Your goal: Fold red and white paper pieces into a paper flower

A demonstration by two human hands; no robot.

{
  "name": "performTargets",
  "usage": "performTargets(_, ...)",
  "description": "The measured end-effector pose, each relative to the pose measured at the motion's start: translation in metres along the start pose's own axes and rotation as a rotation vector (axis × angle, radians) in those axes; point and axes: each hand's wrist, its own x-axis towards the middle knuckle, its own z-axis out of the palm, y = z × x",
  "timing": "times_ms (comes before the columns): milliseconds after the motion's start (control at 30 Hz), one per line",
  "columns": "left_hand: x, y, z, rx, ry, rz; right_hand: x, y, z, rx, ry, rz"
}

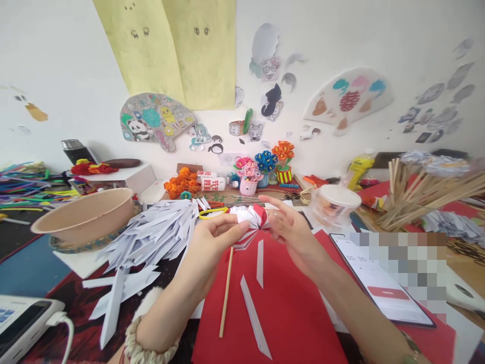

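My left hand [212, 242] is closed around the top of a thin wooden stick [226, 298] that carries a red and white folded paper flower [252, 218]. My right hand [291, 230] pinches the flower's right side with thumb and fingers. Both hands hover above a red paper sheet [295, 303]. Two loose white paper strips [254, 316] lie on that sheet below the hands.
A heap of white folded paper strips [151, 232] lies left of the hands, beside a tan bowl [85, 215]. A phone [382, 283] lies at the right, a bundle of wooden sticks [424, 194] behind it. A clear lidded cup [335, 202] and small flower pots [265, 169] stand farther back.
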Motion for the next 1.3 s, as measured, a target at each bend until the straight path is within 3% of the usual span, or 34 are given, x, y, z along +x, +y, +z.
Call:
performTargets(200,0.003,-0.008,-0.002,-0.081,-0.011,-0.039,0.000,0.009,0.004,0.143,-0.253,0.121)
performTargets(567,0.003,0.000,0.000,0.056,-0.044,0.014,-0.002,0.006,0.010,0.147,-0.029,-0.058)
performTargets(833,0.002,0.002,-0.003,0.092,-0.048,0.026,0.000,0.004,0.004,0.065,-0.069,-0.086)
performTargets(1100,0.000,0.002,-0.001,0.105,-0.069,0.044,-0.003,0.007,0.010,0.131,-0.094,-0.095)
performTargets(1300,0.002,0.001,-0.006,0.176,-0.058,0.034,-0.003,0.003,0.006,0.033,-0.133,-0.080)
